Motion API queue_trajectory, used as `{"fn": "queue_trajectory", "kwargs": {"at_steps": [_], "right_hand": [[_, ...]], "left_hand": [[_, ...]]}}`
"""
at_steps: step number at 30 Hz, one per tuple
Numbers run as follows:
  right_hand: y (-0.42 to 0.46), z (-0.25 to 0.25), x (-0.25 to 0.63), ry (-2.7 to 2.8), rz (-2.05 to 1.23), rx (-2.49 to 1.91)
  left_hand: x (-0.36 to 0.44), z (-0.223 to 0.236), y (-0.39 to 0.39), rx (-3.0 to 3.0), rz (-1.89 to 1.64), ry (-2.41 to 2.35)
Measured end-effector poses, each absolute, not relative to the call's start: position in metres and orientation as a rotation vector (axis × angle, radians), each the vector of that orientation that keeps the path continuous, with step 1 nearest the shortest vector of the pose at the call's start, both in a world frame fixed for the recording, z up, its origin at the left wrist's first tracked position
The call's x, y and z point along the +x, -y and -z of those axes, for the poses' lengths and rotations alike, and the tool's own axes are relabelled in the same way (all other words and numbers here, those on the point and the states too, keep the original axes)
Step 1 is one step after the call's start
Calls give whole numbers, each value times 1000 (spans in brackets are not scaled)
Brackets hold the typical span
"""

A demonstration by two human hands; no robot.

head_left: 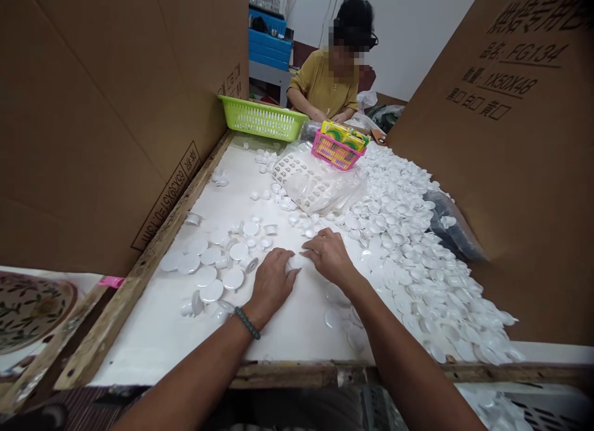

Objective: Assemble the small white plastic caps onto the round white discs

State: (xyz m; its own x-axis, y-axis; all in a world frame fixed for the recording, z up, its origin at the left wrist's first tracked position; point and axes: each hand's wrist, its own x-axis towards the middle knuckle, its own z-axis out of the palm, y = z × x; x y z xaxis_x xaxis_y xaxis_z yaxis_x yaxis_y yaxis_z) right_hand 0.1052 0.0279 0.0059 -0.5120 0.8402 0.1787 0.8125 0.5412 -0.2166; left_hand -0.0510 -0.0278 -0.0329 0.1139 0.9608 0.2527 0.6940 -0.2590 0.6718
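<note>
Over the middle of the white tabletop (pixel 153 332), my left hand (pixel 273 279) is closed on a small round white plastic piece (pixel 294 263), pinched between thumb and fingers. My right hand (pixel 327 255) is close beside it, its thumb and fingertips pinched together near that piece. What the right fingers hold, if anything, is too small to make out. A loose group of white plastic discs (pixel 205 275) with short stems lies left of my left hand. To the right of my right hand spreads a large heap of similar white pieces (pixel 413 251).
A green basket (pixel 264 119) and a pink basket (pixel 338 153) with yellow packets stand at the far side. Near them lies a plastic bag with printed sheets (pixel 306 177). Cardboard walls (pixel 116 109) flank the table, edged with wood (pixel 167 227). A co-worker (pixel 327 78) sits opposite.
</note>
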Motion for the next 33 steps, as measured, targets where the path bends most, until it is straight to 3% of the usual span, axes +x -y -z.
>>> {"fn": "queue_trajectory", "kwargs": {"at_steps": [7,20,27,30,33], "right_hand": [[-3,-4,104,2358,-264,-1274],[1,-7,84,2733,-123,-1098],[4,4,84,2664,-91,-1088],[6,8,89,2333,-344,-1264],[10,6,95,1870,-819,-1459]], "left_hand": [[-51,40,26,1911,-1017,-1604],[-49,30,28,1803,-1017,-1639],[-52,32,29,1764,-1007,-1626],[-54,31,29,1754,-1041,-1552],[-55,28,30,1696,-1042,-1442]]}}
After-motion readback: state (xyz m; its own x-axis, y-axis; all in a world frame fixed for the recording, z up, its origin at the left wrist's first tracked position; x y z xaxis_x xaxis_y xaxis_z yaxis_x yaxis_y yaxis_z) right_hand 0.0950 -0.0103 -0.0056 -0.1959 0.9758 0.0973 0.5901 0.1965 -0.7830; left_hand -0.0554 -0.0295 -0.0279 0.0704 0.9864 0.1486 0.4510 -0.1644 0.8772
